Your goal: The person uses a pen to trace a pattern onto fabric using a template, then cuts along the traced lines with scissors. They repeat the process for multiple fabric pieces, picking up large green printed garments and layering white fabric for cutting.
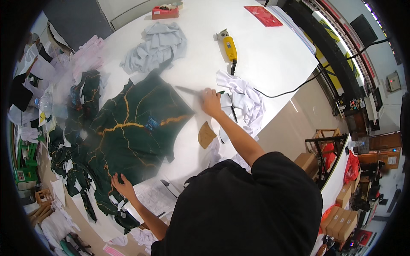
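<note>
Dark green fabric (141, 100) with gold vein-like lines and a blue patch lies spread over the left half of the white table (192, 47). At its near edge rests my left hand (122, 186), fingers apart and touching the cloth. My right hand (210, 102) is closed around scissors (186, 90), just off the fabric's right corner. Their grey blade points left over the table; my fingers mostly hide the handles. Crumpled white cloth (247, 100) lies right of this hand. A brown fan-shaped piece (206, 135) sits below it.
A yellow corded power tool (229, 48) lies at the far middle. Grey cloth (158, 47), a red tape dispenser (165, 12) and a red packet (263, 16) are farther back. Printed paper (156, 196) lies near me. A black cable (290, 91) crosses the table's right edge.
</note>
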Demonstrator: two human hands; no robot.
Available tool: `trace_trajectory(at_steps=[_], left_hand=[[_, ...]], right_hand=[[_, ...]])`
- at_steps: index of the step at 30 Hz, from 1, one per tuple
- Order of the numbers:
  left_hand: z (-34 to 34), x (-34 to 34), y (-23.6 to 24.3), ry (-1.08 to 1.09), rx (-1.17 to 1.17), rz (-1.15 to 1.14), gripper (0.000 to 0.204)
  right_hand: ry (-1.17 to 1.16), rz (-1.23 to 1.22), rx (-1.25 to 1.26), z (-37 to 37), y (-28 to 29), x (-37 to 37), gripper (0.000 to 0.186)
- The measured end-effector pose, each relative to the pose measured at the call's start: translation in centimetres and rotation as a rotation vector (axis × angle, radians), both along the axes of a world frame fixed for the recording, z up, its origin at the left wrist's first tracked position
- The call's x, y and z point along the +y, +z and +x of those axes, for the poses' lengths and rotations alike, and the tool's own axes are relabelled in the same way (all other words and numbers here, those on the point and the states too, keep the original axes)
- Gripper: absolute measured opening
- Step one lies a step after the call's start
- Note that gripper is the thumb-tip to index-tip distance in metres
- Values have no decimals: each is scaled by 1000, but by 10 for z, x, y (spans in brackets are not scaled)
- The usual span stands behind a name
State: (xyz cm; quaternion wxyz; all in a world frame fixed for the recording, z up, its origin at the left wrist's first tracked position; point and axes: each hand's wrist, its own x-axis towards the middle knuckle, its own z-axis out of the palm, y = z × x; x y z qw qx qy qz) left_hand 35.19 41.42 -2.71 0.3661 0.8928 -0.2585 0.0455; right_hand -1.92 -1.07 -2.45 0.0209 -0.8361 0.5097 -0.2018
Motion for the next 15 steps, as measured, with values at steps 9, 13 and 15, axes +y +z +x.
trace_trajectory(at_steps=[9, 13, 15], left_hand=[[-16, 68, 20, 333, -61, 114, 34], [-12, 101, -12, 437, -52, 249, 41], [-12, 90, -13, 482, 25, 286, 50]], right_hand=[[-115, -68, -66, -28, 2, -3, 34], [-4, 159, -111, -9, -6, 43, 35], [5, 215, -109, 5, -6, 60, 35]])
